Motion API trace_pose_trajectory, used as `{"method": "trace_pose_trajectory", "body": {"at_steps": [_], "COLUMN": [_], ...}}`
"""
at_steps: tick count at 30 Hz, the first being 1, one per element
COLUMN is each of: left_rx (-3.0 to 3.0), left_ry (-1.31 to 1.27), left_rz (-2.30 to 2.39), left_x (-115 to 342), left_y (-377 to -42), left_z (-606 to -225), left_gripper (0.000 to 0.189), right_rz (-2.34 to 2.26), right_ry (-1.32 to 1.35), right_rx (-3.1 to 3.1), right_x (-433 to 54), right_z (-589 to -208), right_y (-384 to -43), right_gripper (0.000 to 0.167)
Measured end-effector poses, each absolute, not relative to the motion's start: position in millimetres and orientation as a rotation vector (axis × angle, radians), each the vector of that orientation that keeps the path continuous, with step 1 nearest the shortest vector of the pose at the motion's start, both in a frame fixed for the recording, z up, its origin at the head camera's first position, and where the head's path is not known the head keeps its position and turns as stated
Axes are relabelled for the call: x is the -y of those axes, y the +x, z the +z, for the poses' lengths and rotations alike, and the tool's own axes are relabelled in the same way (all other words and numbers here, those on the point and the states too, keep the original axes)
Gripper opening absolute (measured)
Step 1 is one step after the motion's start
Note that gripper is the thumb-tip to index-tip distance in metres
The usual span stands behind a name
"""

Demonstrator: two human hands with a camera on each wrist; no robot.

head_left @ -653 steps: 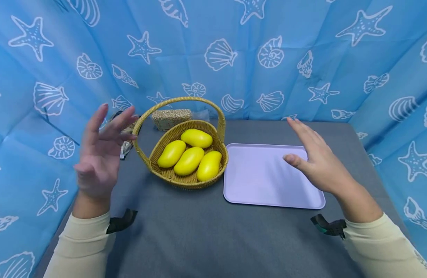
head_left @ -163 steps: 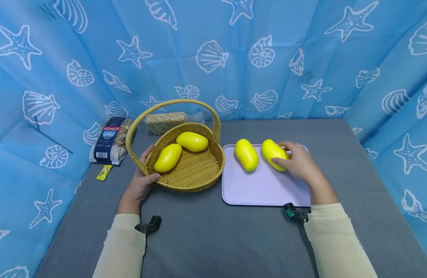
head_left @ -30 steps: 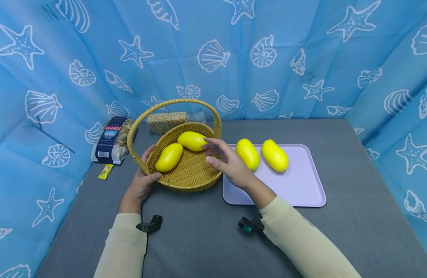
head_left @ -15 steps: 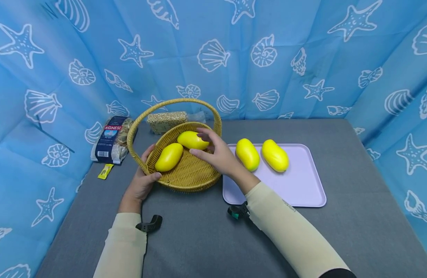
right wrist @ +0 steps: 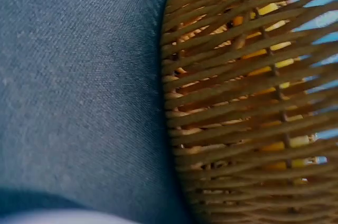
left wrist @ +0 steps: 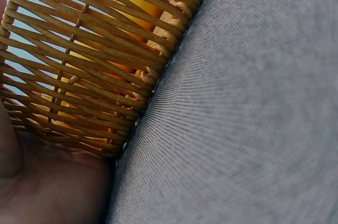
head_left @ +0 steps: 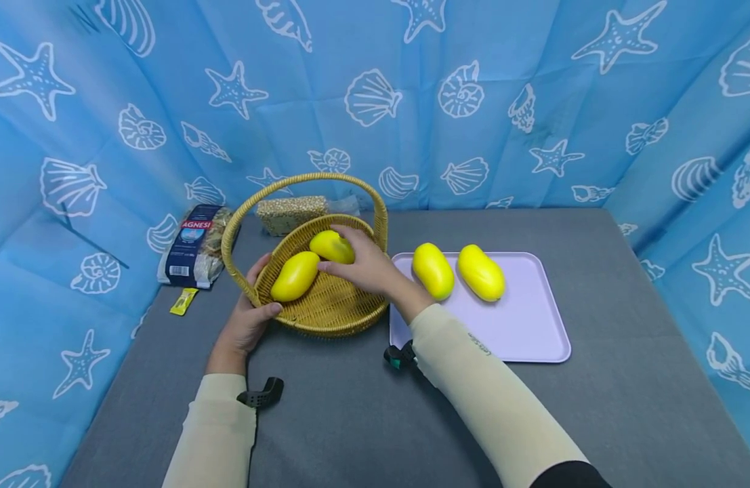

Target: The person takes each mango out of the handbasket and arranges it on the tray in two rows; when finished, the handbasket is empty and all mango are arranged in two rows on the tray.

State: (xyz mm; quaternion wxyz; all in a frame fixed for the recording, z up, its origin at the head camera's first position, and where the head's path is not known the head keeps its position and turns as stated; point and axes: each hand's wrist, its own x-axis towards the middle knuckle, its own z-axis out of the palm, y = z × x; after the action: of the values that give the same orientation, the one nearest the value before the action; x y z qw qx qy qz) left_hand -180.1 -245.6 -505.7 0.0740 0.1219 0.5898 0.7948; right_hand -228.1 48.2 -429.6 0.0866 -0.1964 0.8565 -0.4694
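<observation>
Steadying the tan woven wicker basket point(head_left: 333, 329), gripped at its side by the left hand point(head_left: 245, 328), I'd cup the half-curled right hand point(head_left: 368, 266), its hold unclear from here, evenly round the rear yellow oval mango point(head_left: 328, 246) inside.

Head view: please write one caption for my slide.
Left hand gripping a wicker basket, right hand at the farther yellow mango inside; two more mangoes lie on a lilac tray.

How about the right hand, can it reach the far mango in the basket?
Likely yes: the right hand reaches over the basket to the far mango, and neither the arching handle nor the nearer mango seems in its way.
</observation>
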Motion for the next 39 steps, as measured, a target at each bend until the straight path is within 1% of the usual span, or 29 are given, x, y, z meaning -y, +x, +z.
{"method": "trace_pose_trajectory", "body": {"at_steps": [7, 13, 18, 21, 27, 31, 35, 39], "left_rx": [-1.77, -1.764, -1.775, -1.781, -1.781, -1.776, -1.779, -1.771], "left_ry": [0.371, 0.374, 0.374, 0.372, 0.387, 0.397, 0.388, 0.385], "left_rz": [2.384, 2.397, 2.388, 2.378, 2.375, 2.376, 2.371, 2.374], "left_x": [245, 245, 245, 244, 243, 244, 245, 246], "left_y": [-181, -180, -180, -180, -180, -180, -180, -180], "left_z": [-507, -507, -509, -510, -509, -508, -507, -508], "left_gripper": [0.097, 0.097, 0.098, 0.098, 0.097, 0.097, 0.097, 0.097], "right_rz": [-1.128, -0.863, -0.806, -0.785, -0.839, -0.821, -0.816, -0.804], "right_ry": [-0.594, -0.581, -0.616, -0.658, -0.676, -0.669, -0.661, -0.657], "right_rx": [-2.689, -2.712, -2.673, -2.669, -2.698, -2.725, -2.744, -2.758], "right_x": [-39, -32, -26, -25, -25, -23, -22, -21], "right_z": [-436, -441, -444, -444, -442, -443, -444, -445], "right_y": [-232, -232, -230, -229, -229, -230, -231, -233], "right_gripper": [0.091, 0.085, 0.082, 0.078, 0.062, 0.058, 0.056, 0.067]}}
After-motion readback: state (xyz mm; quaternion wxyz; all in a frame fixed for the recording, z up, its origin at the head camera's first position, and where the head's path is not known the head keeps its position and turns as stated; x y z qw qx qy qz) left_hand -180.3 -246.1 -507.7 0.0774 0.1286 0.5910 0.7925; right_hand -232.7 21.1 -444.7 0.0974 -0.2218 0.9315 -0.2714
